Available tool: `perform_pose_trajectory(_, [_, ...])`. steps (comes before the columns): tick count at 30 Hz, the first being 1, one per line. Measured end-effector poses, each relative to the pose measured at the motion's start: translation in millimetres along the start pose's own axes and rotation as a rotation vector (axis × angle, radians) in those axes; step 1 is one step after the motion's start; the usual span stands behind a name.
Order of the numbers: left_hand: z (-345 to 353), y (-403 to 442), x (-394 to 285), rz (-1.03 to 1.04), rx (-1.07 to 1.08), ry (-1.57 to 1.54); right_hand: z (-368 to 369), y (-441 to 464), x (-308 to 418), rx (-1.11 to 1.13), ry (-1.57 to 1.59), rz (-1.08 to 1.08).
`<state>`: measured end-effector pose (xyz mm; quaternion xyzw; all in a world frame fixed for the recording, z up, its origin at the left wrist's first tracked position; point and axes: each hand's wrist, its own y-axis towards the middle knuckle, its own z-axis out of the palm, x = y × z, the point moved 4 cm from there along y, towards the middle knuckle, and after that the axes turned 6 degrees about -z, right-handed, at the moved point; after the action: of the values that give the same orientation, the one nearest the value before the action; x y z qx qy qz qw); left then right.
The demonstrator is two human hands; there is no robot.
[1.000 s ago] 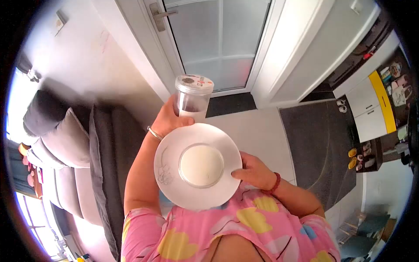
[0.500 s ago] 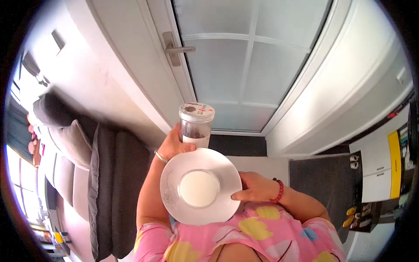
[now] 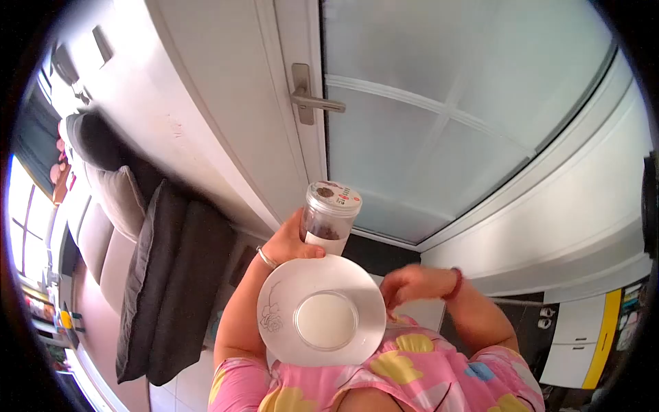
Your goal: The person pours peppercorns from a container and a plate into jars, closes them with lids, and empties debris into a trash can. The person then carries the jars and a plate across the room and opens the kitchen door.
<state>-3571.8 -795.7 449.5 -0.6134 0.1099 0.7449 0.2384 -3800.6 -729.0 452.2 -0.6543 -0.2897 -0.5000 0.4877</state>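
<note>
My left hand (image 3: pixel 296 240) is closed around a clear jar (image 3: pixel 331 220) with a printed lid, a pale label and dark contents. Its thumb lies at the top rim of a white bowl-like plate (image 3: pixel 281 292) with a grey flower drawing, so the same hand supports both. Inside the plate stands a round, clear-rimmed glass (image 3: pixel 326 321) that looks filled with something white. Just right of the plate's rim hovers my right hand (image 3: pixel 420 285), slightly blurred, with loosely bent fingers and nothing visible in them. A red bracelet circles that wrist.
Ahead is a frosted glass door (image 3: pixel 412 144), closed, with a metal lever handle (image 3: pixel 316 101) on its left. A dark grey sofa (image 3: pixel 171 281) stands to the left. At the right are a white and yellow cabinet (image 3: pixel 573 343) and shoes (image 3: pixel 546 317).
My right hand has let go of the plate's right rim and lifted slightly up and right. The door appears nearer. Jar and plate stay in my left hand.
</note>
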Motion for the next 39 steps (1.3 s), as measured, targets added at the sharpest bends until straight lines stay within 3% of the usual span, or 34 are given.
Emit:
perform_pose_trajectory(1, [-3,0,-3,0.01,-0.009,-0.007,-18,1,5,-0.031,0.287,-0.1])
perform_pose_trajectory(3, [-8,-3,-12,0.002,0.026,-0.001,-60,3,45,-0.203,0.215,-0.258])
perform_pose_trajectory(6, [-18,0,-7,-0.03,0.038,-0.054,-120,37,109,-0.715,-0.484,-0.3])
perform_pose_trajectory(8, [-26,-2,1,-0.026,0.013,-0.04,-151,77,131,-1.095,-1.088,-0.532])
perform_pose_trajectory(10, [-40,-3,13,-0.054,-0.05,-0.012,-183,121,150,-1.174,-1.328,-0.277])
perform_pose_trajectory(11, [-42,-2,14,-0.05,-0.048,-0.006,-200,139,151,-1.181,-1.33,-0.281])
perform_pose_trajectory(13, [-47,-1,16,-0.055,-0.063,-0.024,-229,173,135,-0.899,-1.207,0.18])
perform_pose_trajectory(17, [-64,-6,21,-0.066,-0.057,-0.024,-231,189,126,-0.806,-1.138,0.374])
perform_pose_trajectory(19, [-63,-1,15,-0.072,-0.048,-0.016,-230,183,118,-1.022,-1.04,0.239])
perform_pose_trajectory(28, [-77,22,19,-0.096,0.007,-0.084,-233,213,77,-1.271,-0.606,-0.033])
perform_pose_trajectory(39, [-65,58,4,-0.05,-0.012,-0.069,-311,229,79,-1.227,-0.714,-0.011])
